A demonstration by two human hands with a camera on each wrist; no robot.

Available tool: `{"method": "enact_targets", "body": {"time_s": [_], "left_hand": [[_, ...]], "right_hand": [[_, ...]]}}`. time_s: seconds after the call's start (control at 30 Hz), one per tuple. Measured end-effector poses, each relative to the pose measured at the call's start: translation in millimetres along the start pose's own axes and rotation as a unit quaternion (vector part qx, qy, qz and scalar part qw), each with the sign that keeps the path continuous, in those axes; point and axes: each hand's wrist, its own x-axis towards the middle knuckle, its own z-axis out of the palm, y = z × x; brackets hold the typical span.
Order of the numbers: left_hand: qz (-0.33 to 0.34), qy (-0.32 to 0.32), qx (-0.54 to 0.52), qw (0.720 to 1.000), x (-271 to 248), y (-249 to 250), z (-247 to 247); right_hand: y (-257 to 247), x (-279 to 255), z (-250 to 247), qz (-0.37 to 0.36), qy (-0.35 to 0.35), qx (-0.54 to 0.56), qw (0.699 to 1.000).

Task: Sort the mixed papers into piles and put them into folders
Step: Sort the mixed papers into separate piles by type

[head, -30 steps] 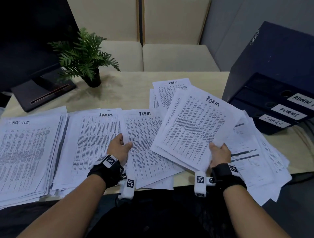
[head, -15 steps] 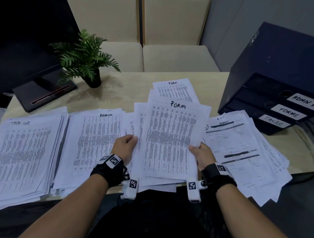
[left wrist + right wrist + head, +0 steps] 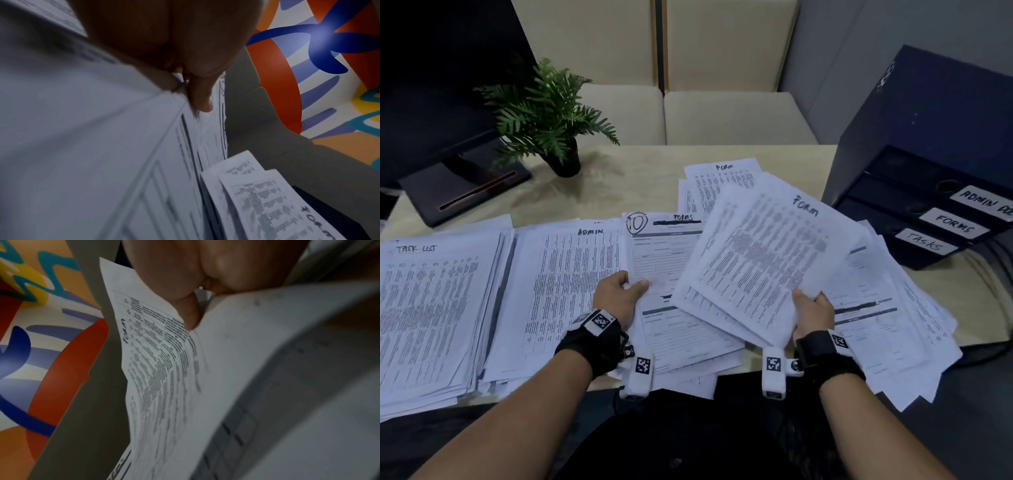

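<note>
Head view: the right hand (image 3: 813, 315) grips a sheaf (image 3: 767, 253) of sheets marked FORM by its near corner, thumb on top and the other digits underneath. The sheets are fanned, raised off the counter (image 3: 637, 181) and tilted to the right. In the right wrist view the top sheet bows away from the thumb. The left hand (image 3: 619, 294) pinches the left edge of the FORMS sheet (image 3: 667, 260), which tops a loose pile at the middle of the counter. The left wrist view shows the thumb lying across several edges at once.

Just left of that hand is the ADMIN pile (image 3: 571, 291), and beyond it the TASK LIST pile (image 3: 431, 308). To the right a mixed heap (image 3: 893, 325) overhangs the counter's near edge. At far right the folders (image 3: 928, 212) are stacked flat, labelled ADMIN, FORMS and TASKS.

The paper is likely light, limp and slippery sheet on sheet. Held by one corner, the sheaf will probably droop and splay further, and a single sheet could slide out. A firmer hold would be at the middle of a long edge, or with both hands on opposite edges, after squaring the sheaf on the counter. Edges and corners crease easily, so a light pinch should do. The overhanging heap looks the likeliest to slip off if nudged.
</note>
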Motion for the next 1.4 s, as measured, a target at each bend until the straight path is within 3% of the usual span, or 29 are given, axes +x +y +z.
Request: {"method": "enact_targets", "body": {"time_s": [0.2,0.33,0.47,0.6,0.73,0.83,0.97,1.07,1.23,1.4], "left_hand": [[0.028,-0.009,-0.011,1.0,-6.3,8.6,2.2],[0.006,-0.017,-0.036,0.999,-3.1,6.1,1.4],[-0.011,-0.034,-0.086,0.996,-8.8,14.2,4.0],[-0.008,-0.051,-0.069,0.996,-7.7,13.9,9.9],[-0.003,-0.052,-0.062,0.997,7.2,-11.3,14.5],[0.005,-0.039,-0.058,0.998,5.0,-7.0,12.1],[0.008,-0.044,-0.053,0.998,4.7,-6.5,5.4],[0.019,-0.04,-0.04,0.998,1.4,-4.5,0.4],[0.005,-0.033,-0.042,0.999,-14.5,17.3,2.4],[0.021,-0.045,-0.052,0.997,-14.0,12.7,2.8]], "right_hand": [[-0.2,8.9,-12.7,0.024,-0.008,0.009,1.0],[1.4,5.9,-8.4,0.031,-0.039,0.002,0.999],[-2.0,-6.4,2.6,0.037,-0.106,-0.002,0.994],[-1.4,-19.6,14.8,0.034,-0.185,-0.01,0.982],[1.1,-19.5,17.1,0.042,-0.208,-0.038,0.977],[3.6,-12.4,13.2,0.025,-0.173,-0.085,0.981],[-2.2,2.0,-1.6,-0.011,-0.026,-0.087,0.996],[-0.7,12.3,-8.5,-0.003,-0.006,-0.06,0.998],[-5.1,-5.3,1.5,0.02,-0.13,-0.054,0.99],[10.6,-19.3,25.8,0.038,-0.245,-0.142,0.958]]}}
